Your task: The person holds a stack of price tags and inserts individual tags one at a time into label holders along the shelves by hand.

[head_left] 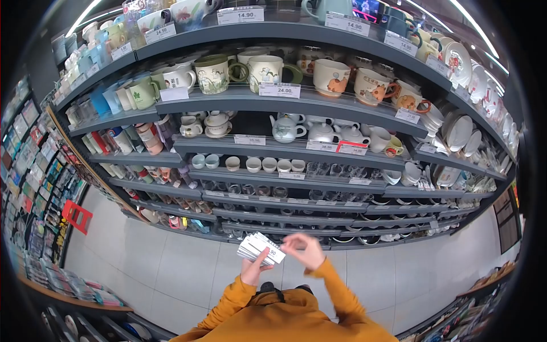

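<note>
My left hand (pixel 254 268) is closed on a fanned stack of white price cards (pixel 259 248), held low in front of my body. The thumb lies over the cards, and a printed price ending in 90 shows on the top one. Just right of the stack is my right hand (pixel 303 251), raised, with thumb and fingertips drawn together near the cards' right edge. Whether anything small is between those fingertips is too small to tell.
Curved shelves carry mugs (pixel 212 74), teapots (pixel 288 129), small cups (pixel 253 165) and plates (pixel 459 133), with price labels (pixel 279 90) along their edges. A red stand (pixel 77 216) is on the tiled floor at left. More shelving (pixel 80 285) is at lower left.
</note>
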